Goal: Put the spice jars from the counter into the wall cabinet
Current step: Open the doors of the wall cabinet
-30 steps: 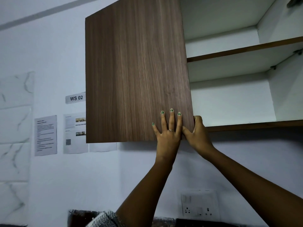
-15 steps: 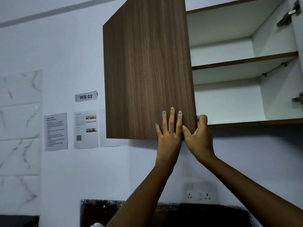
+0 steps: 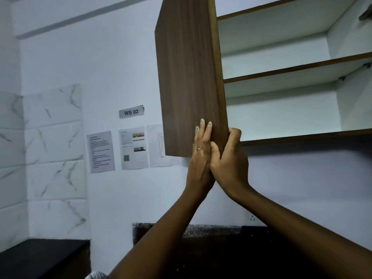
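The wall cabinet (image 3: 281,135) hangs open at the upper right, with two white shelves that hold nothing. Its brown wood door (image 3: 187,77) stands swung out to the left. My left hand (image 3: 201,150) lies flat against the door's outer face near the bottom corner, fingers straight. My right hand (image 3: 229,156) curls around the door's lower free edge, thumb in front, fingers behind. No spice jars are in view.
A dark counter (image 3: 221,248) runs along the bottom, with a lower black surface (image 3: 40,256) at the left. Papers (image 3: 132,148) and a "WS 02" label (image 3: 131,112) are stuck on the white wall. A wall socket (image 3: 252,218) sits behind my right forearm.
The door has swung further open to the left, so more of the cabinet's inside shows. Both hands stayed on its lower corner and moved with it.
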Tool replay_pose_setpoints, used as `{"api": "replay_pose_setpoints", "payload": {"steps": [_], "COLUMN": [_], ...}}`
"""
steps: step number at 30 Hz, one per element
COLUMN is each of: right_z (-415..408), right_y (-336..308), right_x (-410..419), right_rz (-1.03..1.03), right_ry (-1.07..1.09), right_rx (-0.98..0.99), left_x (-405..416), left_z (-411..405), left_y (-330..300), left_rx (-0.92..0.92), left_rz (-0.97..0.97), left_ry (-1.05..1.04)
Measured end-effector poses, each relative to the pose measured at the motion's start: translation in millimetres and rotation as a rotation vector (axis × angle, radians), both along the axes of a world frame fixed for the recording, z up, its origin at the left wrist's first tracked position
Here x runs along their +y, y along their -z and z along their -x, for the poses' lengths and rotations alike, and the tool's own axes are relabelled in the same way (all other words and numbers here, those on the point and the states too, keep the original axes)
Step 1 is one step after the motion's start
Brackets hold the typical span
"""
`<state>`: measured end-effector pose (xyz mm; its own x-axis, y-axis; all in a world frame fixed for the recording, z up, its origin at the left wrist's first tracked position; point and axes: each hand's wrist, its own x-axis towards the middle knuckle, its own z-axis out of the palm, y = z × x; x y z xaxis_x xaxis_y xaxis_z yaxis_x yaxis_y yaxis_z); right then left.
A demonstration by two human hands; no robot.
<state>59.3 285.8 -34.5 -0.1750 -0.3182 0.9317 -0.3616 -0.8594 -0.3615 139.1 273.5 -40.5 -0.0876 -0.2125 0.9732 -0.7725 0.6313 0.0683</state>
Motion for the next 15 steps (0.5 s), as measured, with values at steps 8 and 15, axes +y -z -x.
{"api": "replay_pose_setpoints", "payload": {"steps": [8, 15], "right_z": [-75.1, -144.9], "right_y": [9.0, 2.5], "right_x": [65.8, 95.5], "right_rz": [0.090, 0.036], "right_ry": [-0.129, -0.296], "right_rx": [0.122, 0.245], "left_x": [49.8, 110.0], "left_z": [-80.0, -144.9], "left_y": [20.1, 31.0], "left_rx": [0.174, 0.323], "left_rz": [0.104, 0.048], "left_ry": [-0.086, -0.246]}}
